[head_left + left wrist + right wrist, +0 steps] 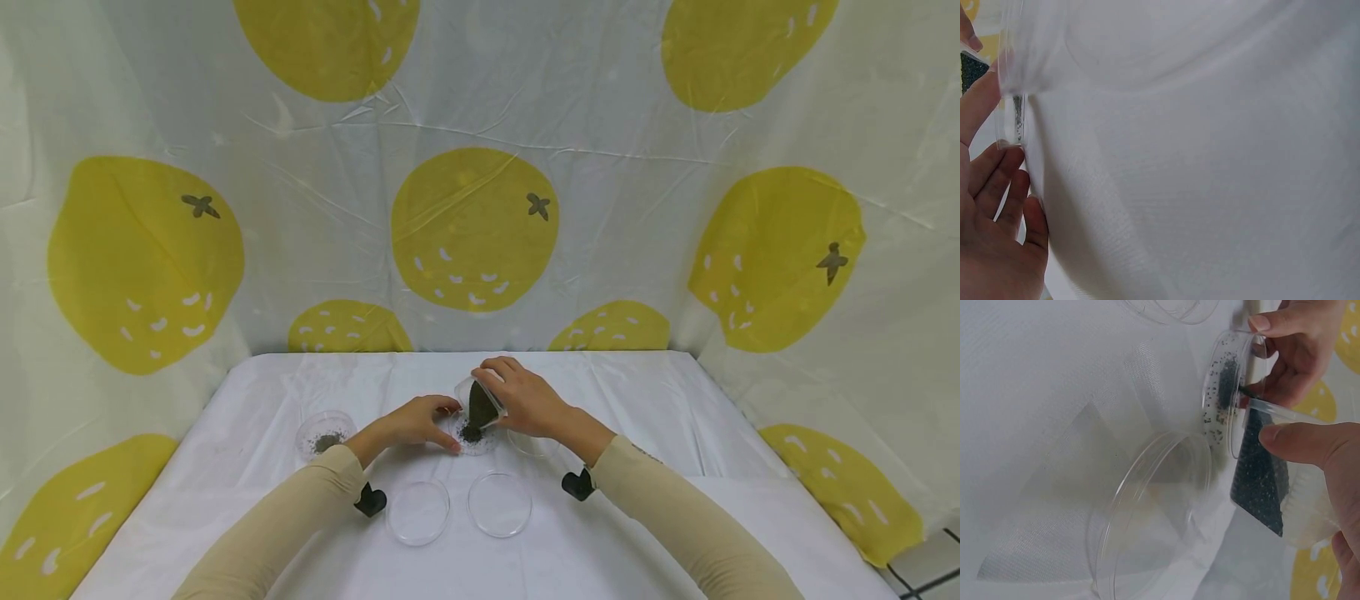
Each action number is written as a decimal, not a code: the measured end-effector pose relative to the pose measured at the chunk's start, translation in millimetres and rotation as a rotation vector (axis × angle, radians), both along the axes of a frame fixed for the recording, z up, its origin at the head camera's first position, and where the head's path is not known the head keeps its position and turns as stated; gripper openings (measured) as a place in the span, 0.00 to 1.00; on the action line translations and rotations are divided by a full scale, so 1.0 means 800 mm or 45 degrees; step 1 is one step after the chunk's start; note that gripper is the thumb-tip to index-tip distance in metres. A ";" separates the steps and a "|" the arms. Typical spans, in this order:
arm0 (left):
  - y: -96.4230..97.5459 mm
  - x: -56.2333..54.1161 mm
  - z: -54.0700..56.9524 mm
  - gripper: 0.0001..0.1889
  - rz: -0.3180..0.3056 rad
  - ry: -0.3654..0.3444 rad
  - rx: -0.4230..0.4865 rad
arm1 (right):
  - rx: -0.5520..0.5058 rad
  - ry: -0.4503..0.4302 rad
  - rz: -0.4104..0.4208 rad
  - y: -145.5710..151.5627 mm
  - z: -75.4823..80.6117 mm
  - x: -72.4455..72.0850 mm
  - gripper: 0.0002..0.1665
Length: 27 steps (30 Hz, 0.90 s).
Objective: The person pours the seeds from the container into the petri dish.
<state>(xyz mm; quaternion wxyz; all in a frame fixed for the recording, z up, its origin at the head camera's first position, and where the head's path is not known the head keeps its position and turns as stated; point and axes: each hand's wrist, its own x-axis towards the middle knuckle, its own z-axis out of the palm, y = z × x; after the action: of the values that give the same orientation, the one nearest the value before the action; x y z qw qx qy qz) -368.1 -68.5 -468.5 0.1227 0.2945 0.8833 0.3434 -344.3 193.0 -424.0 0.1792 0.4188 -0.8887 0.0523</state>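
Observation:
My right hand (525, 398) grips a clear plastic container (1307, 519) and holds it tilted over a petri dish (1208, 394). Dark granules (1260, 469) fill the container's lower side, and some run over its rim into the dish. A small dark heap (471, 433) lies there, with loose grains scattered around it. From the left, my left hand (415, 421) holds this dish by its edge, thumb at the near side and fingers at the far side. In the left wrist view the left hand (1004, 231) shows at the edge, and the dish is seen side-on.
To the left, another petri dish (303, 433) contains some dark granules. Two clear dishes, a left one (417, 544) and a right one (500, 535), lie nearer on the white cloth (600, 542). A further clear dish (1110, 550) sits below the right hand. A lemon-print curtain (480, 108) hangs behind.

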 end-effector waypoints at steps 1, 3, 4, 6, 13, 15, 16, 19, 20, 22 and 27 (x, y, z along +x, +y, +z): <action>0.000 0.000 0.000 0.38 -0.001 0.002 -0.001 | 0.002 0.000 0.000 0.000 0.000 0.000 0.54; 0.000 0.000 0.000 0.37 -0.002 0.004 -0.001 | 0.005 0.001 0.003 -0.001 0.001 0.000 0.53; 0.000 0.000 0.000 0.37 -0.003 0.002 -0.002 | 0.007 0.001 0.004 -0.001 0.001 0.001 0.53; -0.001 0.000 0.001 0.37 -0.008 0.004 -0.004 | 0.008 0.001 0.004 -0.001 0.001 0.001 0.53; -0.001 0.001 0.002 0.37 -0.015 0.009 -0.023 | -0.001 0.012 0.014 -0.001 0.001 0.001 0.54; -0.001 0.001 0.001 0.38 -0.013 0.006 -0.009 | 0.002 0.029 0.019 -0.001 0.000 0.000 0.54; -0.001 0.001 0.001 0.38 -0.011 0.003 -0.002 | 0.003 0.037 0.021 -0.001 -0.001 0.000 0.54; -0.001 0.002 0.001 0.39 -0.005 -0.009 0.014 | 0.012 0.048 0.001 -0.001 -0.002 -0.001 0.54; -0.001 0.002 0.001 0.39 -0.006 -0.011 0.018 | 0.013 0.041 -0.013 -0.001 -0.002 -0.001 0.55; -0.001 0.002 0.001 0.39 -0.007 -0.012 0.021 | 0.008 0.010 -0.054 -0.001 -0.002 0.000 0.55; 0.000 0.003 0.002 0.38 -0.011 -0.006 0.031 | -0.050 -0.101 -0.169 0.000 -0.001 0.002 0.56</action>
<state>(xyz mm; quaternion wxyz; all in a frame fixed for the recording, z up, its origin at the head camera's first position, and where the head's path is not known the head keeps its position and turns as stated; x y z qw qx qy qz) -365.9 -68.5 -467.1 0.1229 0.2991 0.8775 0.3542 -342.4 193.2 -424.4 0.1552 0.3530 -0.9197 0.0742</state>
